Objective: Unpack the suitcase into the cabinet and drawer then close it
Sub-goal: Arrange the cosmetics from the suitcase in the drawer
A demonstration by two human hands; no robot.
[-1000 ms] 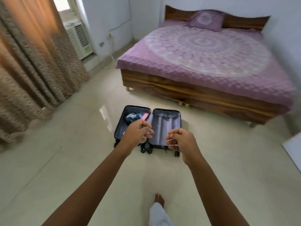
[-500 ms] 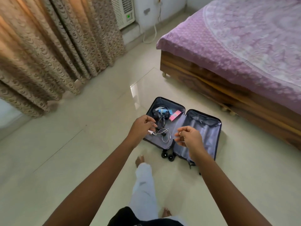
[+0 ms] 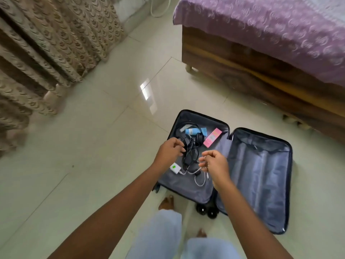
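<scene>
Open suitcase on floor; L hand curled over black cords, grip unclear; R hand pinches white cable.

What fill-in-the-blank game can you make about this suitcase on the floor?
The suitcase is ___, not closed.
The small box beside the headphones is coloured ___.
The white charger has a ___ spot.
Missing words: open, pink, green.
</scene>
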